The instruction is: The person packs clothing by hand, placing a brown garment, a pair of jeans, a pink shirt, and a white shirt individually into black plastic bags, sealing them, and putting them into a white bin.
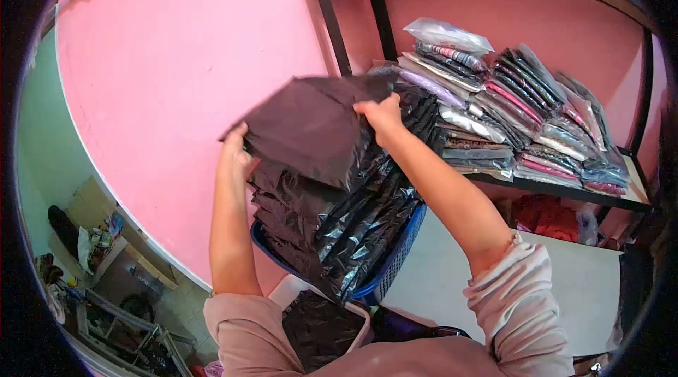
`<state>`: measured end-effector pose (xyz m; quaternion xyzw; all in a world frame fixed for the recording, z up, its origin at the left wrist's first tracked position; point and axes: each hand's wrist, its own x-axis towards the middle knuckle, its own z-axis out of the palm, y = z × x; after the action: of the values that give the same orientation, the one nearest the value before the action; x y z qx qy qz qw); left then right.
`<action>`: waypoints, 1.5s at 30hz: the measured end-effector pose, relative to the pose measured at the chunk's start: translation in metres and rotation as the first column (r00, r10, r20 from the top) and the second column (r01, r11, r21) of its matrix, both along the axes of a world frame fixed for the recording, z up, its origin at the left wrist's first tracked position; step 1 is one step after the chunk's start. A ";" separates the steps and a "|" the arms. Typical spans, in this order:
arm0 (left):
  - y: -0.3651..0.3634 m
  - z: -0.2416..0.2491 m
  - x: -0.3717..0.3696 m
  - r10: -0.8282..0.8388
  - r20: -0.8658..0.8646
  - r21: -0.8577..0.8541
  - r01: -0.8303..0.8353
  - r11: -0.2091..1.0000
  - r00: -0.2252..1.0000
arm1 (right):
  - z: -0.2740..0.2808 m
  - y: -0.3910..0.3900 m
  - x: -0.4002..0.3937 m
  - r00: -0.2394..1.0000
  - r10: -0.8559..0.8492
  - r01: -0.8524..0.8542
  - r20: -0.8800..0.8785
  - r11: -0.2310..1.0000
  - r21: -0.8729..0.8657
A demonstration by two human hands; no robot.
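Observation:
Both my hands hold one dark packet [307,126] of folded cloth in clear plastic, lifted in front of the pink wall. My left hand [235,154] grips its lower left edge. My right hand [381,114] grips its upper right corner. Right beneath the packet is a tall stack of similar dark packets [339,225] piled in a blue basket [395,260]. The raised packet hides the top of the stack.
A black metal shelf [565,192] at the right carries rows of bagged folded clothes [508,108] in several colours. A white bin [321,324] with dark packets sits below the basket. A pink wall [176,59] fills the left, with an opening onto a cluttered room at lower left.

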<state>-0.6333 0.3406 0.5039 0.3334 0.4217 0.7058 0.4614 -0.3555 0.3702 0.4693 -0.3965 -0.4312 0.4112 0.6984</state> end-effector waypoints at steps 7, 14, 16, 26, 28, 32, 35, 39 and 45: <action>0.028 -0.065 -0.033 0.004 0.034 -0.190 0.003 0.982 0.999 | -0.025 -0.015 0.000 0.972 -0.063 0.062 0.228 0.998 0.012; 0.045 -0.071 -0.079 -0.177 0.123 -0.078 0.188 0.979 0.976 | -0.021 -0.033 0.006 0.927 -0.187 0.163 0.325 0.982 0.100; 0.037 -0.060 -0.066 0.174 -0.090 -0.096 -0.182 0.979 0.981 | -0.020 -0.037 0.010 0.849 -0.338 0.292 0.406 0.941 0.173; -0.022 -0.039 0.056 -0.141 -0.983 -0.161 0.188 0.969 -0.113 | -0.038 -0.039 0.014 0.179 -0.265 -0.145 0.947 0.945 0.292; -0.022 -0.042 0.054 -0.099 -0.989 -0.119 0.196 0.973 -0.109 | -0.047 -0.041 0.016 0.233 -0.319 -0.137 0.919 0.924 0.356; -0.027 -0.050 0.046 0.021 -0.994 0.060 0.364 0.930 0.108 | -0.071 -0.058 0.025 0.478 -0.533 -0.041 0.698 0.780 0.624; -0.072 -0.052 0.064 0.221 -0.957 0.277 0.355 0.893 0.189 | -0.116 -0.084 0.041 0.609 -0.608 0.101 0.509 0.696 0.711; -0.126 -0.073 0.077 0.565 -0.815 0.575 0.294 0.763 0.130 | -0.233 -0.123 0.081 0.543 -0.445 0.083 0.712 0.872 0.482; -0.167 -0.146 0.082 0.576 -0.756 0.646 0.216 0.732 0.311 | -0.421 -0.259 0.220 0.278 0.115 0.290 0.953 0.936 -0.198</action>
<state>-0.5517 0.1738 0.3575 0.7567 0.3713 0.5276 -0.1057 -0.1354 0.1115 0.0479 -0.6981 -0.6628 0.1182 0.2436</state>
